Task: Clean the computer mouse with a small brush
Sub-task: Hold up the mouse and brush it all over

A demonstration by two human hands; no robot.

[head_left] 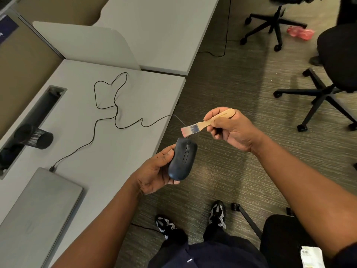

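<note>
My left hand [156, 172] holds a dark wired computer mouse [182, 158] beyond the desk's right edge, above the carpet, buttons and scroll wheel facing up. The mouse cable [108, 113] loops across the grey desk [108, 151] to a closed laptop [38, 213]. My right hand [231, 130] grips the wooden handle of a small flat brush [208, 122]. Its pale bristles point left and down, just above the front end of the mouse, very close to it; I cannot tell if they touch.
A black mesh pen cup [34, 137] lies on its side by the desk's cable slot [32, 120]. Office chairs [328, 74] stand on the carpet to the right. My feet [193, 219] are below. A second desk [164, 31] lies behind.
</note>
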